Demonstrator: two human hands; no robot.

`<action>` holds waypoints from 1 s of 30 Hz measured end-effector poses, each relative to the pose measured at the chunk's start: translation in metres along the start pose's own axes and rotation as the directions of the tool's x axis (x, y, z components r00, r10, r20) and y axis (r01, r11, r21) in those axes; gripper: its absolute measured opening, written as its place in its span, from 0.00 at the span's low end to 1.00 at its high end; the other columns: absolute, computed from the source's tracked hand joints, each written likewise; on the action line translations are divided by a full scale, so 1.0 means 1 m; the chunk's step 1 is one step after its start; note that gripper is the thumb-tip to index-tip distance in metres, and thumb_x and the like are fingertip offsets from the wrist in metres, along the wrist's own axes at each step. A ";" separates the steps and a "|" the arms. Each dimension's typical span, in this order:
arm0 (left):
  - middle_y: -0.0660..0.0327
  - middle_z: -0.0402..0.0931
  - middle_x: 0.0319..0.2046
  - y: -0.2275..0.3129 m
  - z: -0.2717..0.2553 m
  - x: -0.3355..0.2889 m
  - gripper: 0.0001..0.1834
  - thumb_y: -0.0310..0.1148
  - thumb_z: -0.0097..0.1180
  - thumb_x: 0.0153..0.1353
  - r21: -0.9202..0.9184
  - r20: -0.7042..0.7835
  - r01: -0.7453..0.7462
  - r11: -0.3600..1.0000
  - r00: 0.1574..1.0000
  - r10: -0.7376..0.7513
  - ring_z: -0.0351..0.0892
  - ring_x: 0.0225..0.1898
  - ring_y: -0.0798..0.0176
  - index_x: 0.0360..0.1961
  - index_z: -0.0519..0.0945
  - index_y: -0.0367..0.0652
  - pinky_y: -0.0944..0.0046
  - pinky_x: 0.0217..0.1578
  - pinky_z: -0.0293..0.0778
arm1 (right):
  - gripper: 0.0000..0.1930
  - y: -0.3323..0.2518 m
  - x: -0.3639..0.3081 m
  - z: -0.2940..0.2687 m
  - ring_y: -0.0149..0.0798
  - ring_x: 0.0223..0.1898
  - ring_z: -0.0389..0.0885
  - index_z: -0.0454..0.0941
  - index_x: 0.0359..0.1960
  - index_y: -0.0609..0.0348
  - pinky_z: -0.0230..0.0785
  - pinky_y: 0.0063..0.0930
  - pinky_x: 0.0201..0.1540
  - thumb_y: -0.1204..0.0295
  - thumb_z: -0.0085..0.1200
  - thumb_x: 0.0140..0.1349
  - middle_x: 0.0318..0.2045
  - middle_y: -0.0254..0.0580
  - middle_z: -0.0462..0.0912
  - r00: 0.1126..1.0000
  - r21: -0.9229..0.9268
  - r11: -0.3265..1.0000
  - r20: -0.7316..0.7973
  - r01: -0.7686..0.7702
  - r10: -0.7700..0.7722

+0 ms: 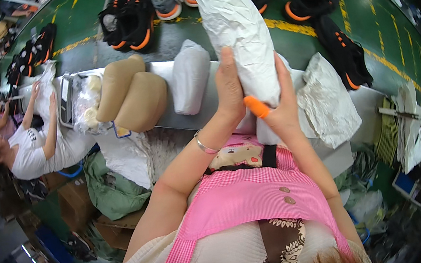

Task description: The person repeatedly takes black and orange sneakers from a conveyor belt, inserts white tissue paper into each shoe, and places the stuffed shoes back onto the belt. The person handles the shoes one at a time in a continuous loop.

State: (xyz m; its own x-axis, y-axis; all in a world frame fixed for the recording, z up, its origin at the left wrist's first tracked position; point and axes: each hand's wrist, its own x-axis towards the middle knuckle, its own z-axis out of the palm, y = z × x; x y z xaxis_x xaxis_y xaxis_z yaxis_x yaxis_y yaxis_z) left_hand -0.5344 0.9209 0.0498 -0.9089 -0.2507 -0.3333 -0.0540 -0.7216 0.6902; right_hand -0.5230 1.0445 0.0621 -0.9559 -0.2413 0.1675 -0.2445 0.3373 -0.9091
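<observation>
A long bundle of crumpled white paper (pixel 236 24) is held upright between both my hands, its far end reaching over the green belt with the shoes. My left hand (pixel 228 82) wraps its left side near the lower end. On the right side, my right hand (pixel 284 107) grips it, with an orange finger cover on the thumb. What is inside the paper cannot be seen. Left of my hands, a smooth white wrapped form (pixel 191 77) lies on the grey worktop. Crumpled white paper (pixel 329 103) lies to the right of my right hand.
Two beige shoe-shaped forms (pixel 142 102) and a tray (pixel 67 101) with plastic-wrapped items sit at the left. Several black shoes with orange soles (pixel 138 20) stand on the green belt (pixel 79 20) ahead. A co-worker (pixel 32 139) handles white paper at far left.
</observation>
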 end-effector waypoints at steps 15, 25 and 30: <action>0.57 0.82 0.32 0.174 -0.139 0.163 0.13 0.32 0.65 0.58 0.254 -0.237 -0.004 0.967 0.969 0.066 0.82 0.32 0.64 0.37 0.80 0.30 0.64 0.35 0.79 | 0.42 -0.061 0.109 0.104 0.50 0.52 0.78 0.69 0.60 0.61 0.70 0.39 0.54 0.57 0.73 0.42 0.51 0.54 0.78 0.949 -0.362 0.887 0.231 0.287 -0.213; 0.55 0.71 0.43 0.267 -0.263 0.258 0.42 0.34 0.68 0.49 0.818 0.479 -0.275 -0.505 0.813 0.331 0.76 0.40 0.54 0.66 0.66 0.63 0.58 0.39 0.77 | 0.34 -0.051 0.184 0.224 0.49 0.40 0.84 0.72 0.51 0.62 0.75 0.36 0.43 0.57 0.71 0.46 0.37 0.54 0.84 0.923 -0.247 0.951 0.291 -0.184 0.254; 0.60 0.71 0.43 0.272 -0.261 0.309 0.40 0.29 0.64 0.49 0.559 0.553 -0.324 -0.763 0.832 0.052 0.75 0.44 0.52 0.65 0.68 0.66 0.52 0.41 0.76 | 0.40 -0.022 0.214 0.249 0.59 0.43 0.82 0.71 0.52 0.68 0.74 0.41 0.46 0.49 0.69 0.45 0.38 0.61 0.83 0.892 -0.083 0.917 0.216 -0.389 0.398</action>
State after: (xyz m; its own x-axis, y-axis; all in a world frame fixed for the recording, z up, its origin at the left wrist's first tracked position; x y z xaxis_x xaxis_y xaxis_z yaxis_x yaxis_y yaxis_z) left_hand -0.7218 0.4787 -0.0333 -0.9873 0.1103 0.1140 0.1040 0.9928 -0.0594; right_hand -0.6812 0.7586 0.0232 -0.9144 -0.2774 -0.2948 0.1344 0.4789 -0.8675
